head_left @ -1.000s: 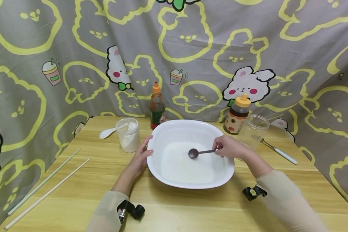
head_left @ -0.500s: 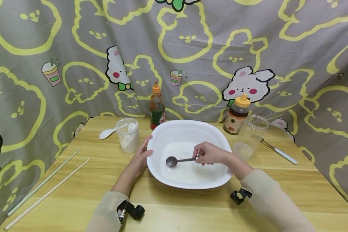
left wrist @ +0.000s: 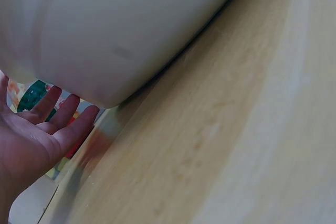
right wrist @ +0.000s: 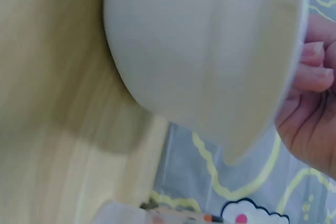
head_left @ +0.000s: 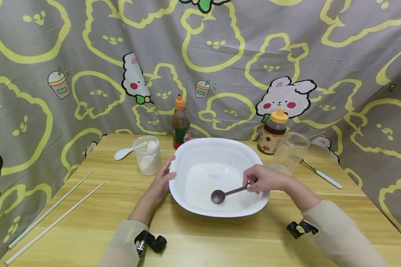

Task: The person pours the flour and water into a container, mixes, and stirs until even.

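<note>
A white basin [head_left: 217,149] stands on the table with a milky white liquid [head_left: 200,191] in its bottom. On its left side my left hand [head_left: 161,181] holds the rim, thumb over the edge; in the left wrist view, the fingers [left wrist: 76,124] lie against the outer wall. My right hand [head_left: 262,178], above the basin's right side, pinches the handle of a dark brown measuring spoon [head_left: 218,196]. The spoon's round bowl is down at the liquid. In the right wrist view the basin wall [right wrist: 199,51] hides the spoon, while curled fingers [right wrist: 312,77] show past the rim.
Left of the basin are a jar of white powder [head_left: 148,159], a white spoon [head_left: 123,153] and two thin sticks [head_left: 53,207]. Behind stand a sauce bottle [head_left: 181,128] and a brown squeeze bottle [head_left: 271,135]. A clear jar [head_left: 290,154] and a light-blue-handled tool [head_left: 327,178] are at right.
My right hand swept the measuring spoon left through the basin, then back right and toward the near side. My left hand stayed on the rim.
</note>
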### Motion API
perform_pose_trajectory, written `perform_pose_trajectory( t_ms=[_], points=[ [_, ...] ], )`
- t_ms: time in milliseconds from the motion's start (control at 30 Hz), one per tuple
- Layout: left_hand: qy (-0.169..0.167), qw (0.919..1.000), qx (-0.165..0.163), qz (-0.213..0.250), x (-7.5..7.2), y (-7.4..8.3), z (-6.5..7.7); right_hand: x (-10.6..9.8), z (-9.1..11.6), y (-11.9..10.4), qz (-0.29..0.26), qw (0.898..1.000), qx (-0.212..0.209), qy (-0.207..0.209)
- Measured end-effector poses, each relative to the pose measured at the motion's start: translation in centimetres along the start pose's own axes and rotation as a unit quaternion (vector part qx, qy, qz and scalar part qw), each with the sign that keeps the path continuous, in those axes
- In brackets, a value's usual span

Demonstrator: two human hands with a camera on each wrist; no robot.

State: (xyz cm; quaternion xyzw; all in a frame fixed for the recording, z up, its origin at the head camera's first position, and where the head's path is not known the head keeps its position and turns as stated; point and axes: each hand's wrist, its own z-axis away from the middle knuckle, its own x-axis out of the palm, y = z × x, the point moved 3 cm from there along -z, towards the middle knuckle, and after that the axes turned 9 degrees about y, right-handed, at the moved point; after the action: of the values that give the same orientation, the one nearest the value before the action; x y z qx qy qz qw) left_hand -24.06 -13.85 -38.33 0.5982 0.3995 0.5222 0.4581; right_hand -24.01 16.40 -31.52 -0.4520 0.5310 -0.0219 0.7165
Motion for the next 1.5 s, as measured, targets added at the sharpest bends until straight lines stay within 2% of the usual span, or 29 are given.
perform_pose_trajectory(
  t_ms=[133, 267, 433, 600, 700, 800, 1033, 1167, 1300, 1500],
  points=[
    [0.004, 0.9999, -0.003, 0.014, -0.3, -0.5, -0.4, -1.2, 0.1, 0.4, 0.030, 0.998, 0.046, 0.030],
    [0.006, 0.9998, -0.004, 0.019, -0.6, -1.0, -0.7, -1.6, -0.7, 1.1, 0.046, 0.992, 0.093, 0.075],
    [0.007, 0.9999, 0.001, 0.013, -0.7, -1.3, -0.8, -0.9, -2.6, 2.1, 0.018, 0.985, 0.128, 0.116],
    [0.006, 0.9999, 0.000, 0.011, -0.8, -1.3, -0.8, 0.6, -4.5, 2.2, -0.032, 0.984, 0.117, 0.130],
    [0.007, 0.9999, 0.002, 0.008, -0.9, -1.3, -0.7, 1.4, -5.2, 1.9, -0.051, 0.986, 0.104, 0.121],
    [0.008, 0.9999, 0.003, 0.008, -0.9, -1.3, -0.7, 2.2, -5.3, 1.4, -0.067, 0.989, 0.094, 0.091],
    [0.006, 0.9999, -0.002, 0.010, -0.8, -1.2, -0.8, 3.0, -3.5, 0.7, -0.078, 0.996, 0.042, 0.002],
    [0.005, 0.9999, -0.002, 0.010, -0.8, -1.2, -0.9, 2.3, -1.9, 0.4, -0.065, 0.997, 0.020, -0.029],
    [0.008, 0.9999, 0.000, 0.015, -0.9, -1.2, -0.8, 0.9, -0.7, 0.2, -0.037, 0.999, 0.007, -0.039],
    [0.008, 0.9999, 0.000, 0.015, -0.8, -1.2, -0.9, -1.7, 0.0, 0.5, 0.007, 0.999, 0.043, -0.026]
  ],
)
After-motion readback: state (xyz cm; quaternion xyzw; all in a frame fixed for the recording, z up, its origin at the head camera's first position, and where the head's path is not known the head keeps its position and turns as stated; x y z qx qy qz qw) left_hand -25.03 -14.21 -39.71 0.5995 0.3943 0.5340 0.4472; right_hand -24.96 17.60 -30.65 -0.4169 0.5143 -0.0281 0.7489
